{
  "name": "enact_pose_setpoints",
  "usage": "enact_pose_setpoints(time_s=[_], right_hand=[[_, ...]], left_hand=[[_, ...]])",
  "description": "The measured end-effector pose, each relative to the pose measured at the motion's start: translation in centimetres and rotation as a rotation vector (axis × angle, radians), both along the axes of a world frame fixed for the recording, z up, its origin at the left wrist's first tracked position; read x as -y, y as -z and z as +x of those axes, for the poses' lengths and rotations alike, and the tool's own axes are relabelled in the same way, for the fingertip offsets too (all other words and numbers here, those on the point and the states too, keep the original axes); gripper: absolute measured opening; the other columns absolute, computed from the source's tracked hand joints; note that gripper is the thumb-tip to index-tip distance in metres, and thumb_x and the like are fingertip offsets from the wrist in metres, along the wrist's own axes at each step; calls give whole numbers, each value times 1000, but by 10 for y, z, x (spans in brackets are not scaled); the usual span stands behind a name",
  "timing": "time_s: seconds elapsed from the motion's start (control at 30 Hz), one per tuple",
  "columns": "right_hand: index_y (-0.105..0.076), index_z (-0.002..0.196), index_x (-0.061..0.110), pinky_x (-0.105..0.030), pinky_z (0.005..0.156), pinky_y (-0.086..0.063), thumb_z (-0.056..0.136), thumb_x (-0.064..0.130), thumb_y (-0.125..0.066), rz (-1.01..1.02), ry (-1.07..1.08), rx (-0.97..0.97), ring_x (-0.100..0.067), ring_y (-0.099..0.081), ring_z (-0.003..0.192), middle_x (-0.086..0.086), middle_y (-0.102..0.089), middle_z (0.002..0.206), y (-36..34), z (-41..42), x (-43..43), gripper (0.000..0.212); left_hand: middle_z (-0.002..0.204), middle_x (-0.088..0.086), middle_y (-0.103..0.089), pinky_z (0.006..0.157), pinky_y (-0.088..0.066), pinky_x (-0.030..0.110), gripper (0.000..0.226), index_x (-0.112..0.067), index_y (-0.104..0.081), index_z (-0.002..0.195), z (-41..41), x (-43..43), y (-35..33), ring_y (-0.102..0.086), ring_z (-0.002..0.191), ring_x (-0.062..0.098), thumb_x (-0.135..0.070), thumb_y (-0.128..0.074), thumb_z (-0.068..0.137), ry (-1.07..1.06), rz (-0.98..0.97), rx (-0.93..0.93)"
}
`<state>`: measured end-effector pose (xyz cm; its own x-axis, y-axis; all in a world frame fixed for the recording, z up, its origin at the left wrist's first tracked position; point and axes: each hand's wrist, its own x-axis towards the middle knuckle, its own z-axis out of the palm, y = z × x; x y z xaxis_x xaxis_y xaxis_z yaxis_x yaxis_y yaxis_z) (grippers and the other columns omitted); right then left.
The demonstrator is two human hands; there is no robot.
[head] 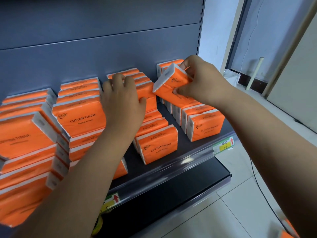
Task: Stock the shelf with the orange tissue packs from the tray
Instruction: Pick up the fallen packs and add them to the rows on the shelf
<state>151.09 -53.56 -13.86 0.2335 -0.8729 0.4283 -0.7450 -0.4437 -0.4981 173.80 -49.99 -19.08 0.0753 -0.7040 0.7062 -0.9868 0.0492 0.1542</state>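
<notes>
Several rows of orange tissue packs marked COTTON TISSUE stand on the dark shelf (185,148). My right hand (204,79) grips one tilted orange pack (169,86) above the rightmost row (204,124), fingers over its top edge and thumb on its face. My left hand (123,100) rests on the stacked packs of the middle row (157,145), fingers spread over their tops. More packs (78,117) are stacked two high to the left. The tray is out of sight.
The grey back panel (103,40) rises behind the rows. Price labels (223,146) sit on the shelf's front rail. A lower black shelf (171,194) juts out below. White floor tiles (240,194) and a cable lie at right; an orange pack corner (288,235) shows bottom right.
</notes>
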Motion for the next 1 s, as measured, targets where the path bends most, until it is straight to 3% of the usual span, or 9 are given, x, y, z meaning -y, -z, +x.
enact_pose_setpoints(time_s=[0.13,0.23,0.43,0.6,0.67,0.77,0.83,0.9,1.0], right_hand=[[-56,116,24,-30,73,-51,70,20,-90,-15,-81,9,-18,-63,89,6,-68,101,1,2,-3,57],[-67,116,23,-26,79,-45,69,16,-87,-89,-164,-3,-10,-57,93,16,-63,100,3,4,-1,51],[-72,128,23,-27,104,-41,69,27,-77,-144,-179,7,-19,-57,122,1,-63,124,14,3,2,60],[-41,155,15,-38,120,-33,70,30,-82,-204,-1,124,-24,-40,143,-9,-46,152,18,-1,-6,96],[-37,155,14,-37,116,-37,71,32,-86,-118,116,214,-23,-43,139,-7,-46,147,19,-4,-10,99],[-55,126,24,-34,95,-57,79,23,-88,149,136,556,-14,-68,106,9,-64,114,23,-14,-13,58],[-64,118,20,-41,91,-62,81,13,-85,287,108,829,-18,-76,95,3,-74,108,28,-22,-7,43],[-68,121,17,-46,89,-63,78,7,-81,299,126,900,-21,-77,93,-3,-77,110,32,-32,0,45],[-61,133,18,-44,88,-62,74,11,-77,332,157,941,-20,-75,99,-2,-74,117,33,-37,3,62]], left_hand=[[125,8,-62,103,-44,39,35,-12,-64,126,-18,-7,-7,-54,122,29,-25,-65,94,329,-160,-195],[118,-1,-64,95,-51,29,34,-19,-62,124,-36,-12,-9,-61,112,15,-14,-65,91,549,-22,-464],[98,-15,-63,81,-51,14,51,-33,-56,103,-50,-16,-5,-63,97,-1,9,-73,80,547,51,-763],[106,-13,-64,78,-52,16,46,-30,-56,108,-72,-13,1,-65,94,-1,4,-76,85,543,34,-1065],[113,-6,-66,78,-54,18,42,-20,-56,117,-83,-9,5,-67,97,0,3,-75,87,538,50,-1159],[122,2,-67,88,-57,23,43,-21,-51,122,-96,-2,8,-68,107,4,3,-70,92,532,59,-1197],[120,2,-69,97,-58,33,33,-17,-56,119,-100,5,10,-68,109,7,2,-66,93,518,65,-1184],[119,1,-72,102,-56,41,27,-11,-65,119,-104,10,12,-69,112,8,-2,-64,93,541,133,-1153],[132,-3,-70,105,-55,43,44,-19,-66,136,-110,10,9,-63,125,6,-14,-61,92,585,237,-1129]])
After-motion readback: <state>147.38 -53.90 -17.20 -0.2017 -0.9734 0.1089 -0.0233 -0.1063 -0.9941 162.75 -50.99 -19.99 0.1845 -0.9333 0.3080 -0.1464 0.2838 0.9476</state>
